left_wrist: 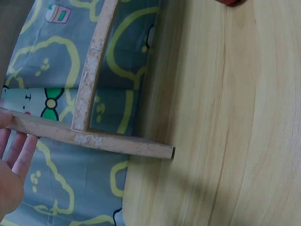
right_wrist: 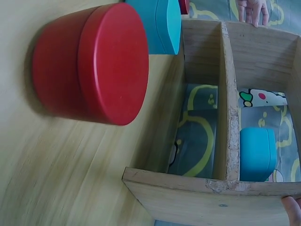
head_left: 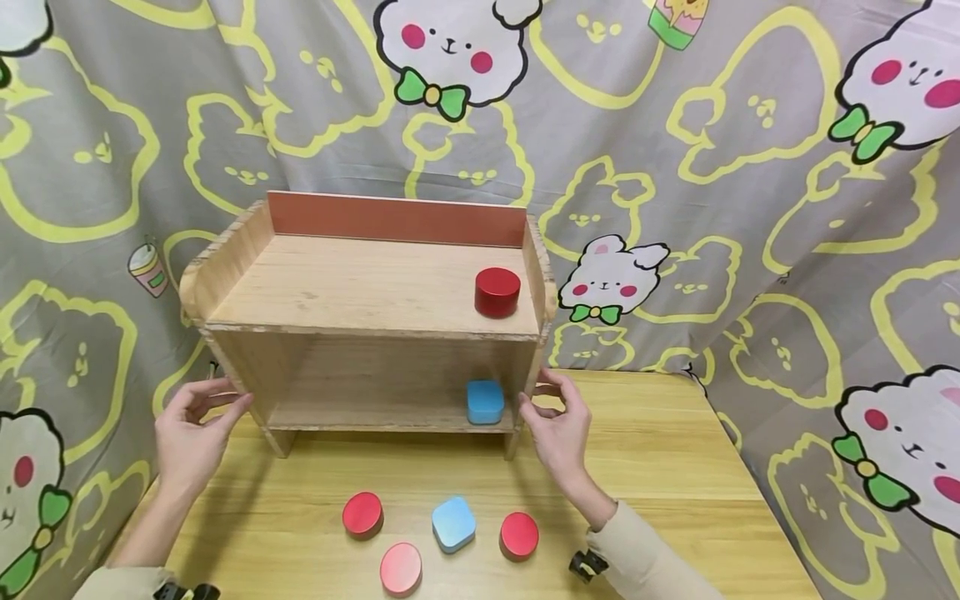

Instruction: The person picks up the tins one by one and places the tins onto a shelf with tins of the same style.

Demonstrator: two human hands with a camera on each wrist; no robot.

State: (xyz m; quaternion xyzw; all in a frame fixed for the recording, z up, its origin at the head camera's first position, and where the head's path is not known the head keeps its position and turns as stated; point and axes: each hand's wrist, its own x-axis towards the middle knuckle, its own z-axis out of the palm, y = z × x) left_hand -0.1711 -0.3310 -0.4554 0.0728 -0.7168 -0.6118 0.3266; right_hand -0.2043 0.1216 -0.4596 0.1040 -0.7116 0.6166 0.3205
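Observation:
A small two-level wooden shelf (head_left: pixel 360 287) stands on the table between both hands. My left hand (head_left: pixel 193 433) grips the front edge of its left side panel; in the left wrist view, fingers (left_wrist: pixel 23 157) lie against that panel. At the right side panel, my right hand (head_left: pixel 558 425) holds the edge between thumb and fingers. A dark red round tin (head_left: pixel 497 293) sits at the right end of the top board. Below it, a blue square tin (head_left: pixel 485 403) rests on the lower board, close to the right panel.
In front of the shelf on the wooden table (head_left: pixel 645 467) lie two red round tins, one left (head_left: pixel 363 515) and one right (head_left: pixel 519 536). Between them are a blue square tin (head_left: pixel 453 525) and a pinkish round tin (head_left: pixel 401 570). A patterned curtain (head_left: pixel 465 150) hangs behind and around.

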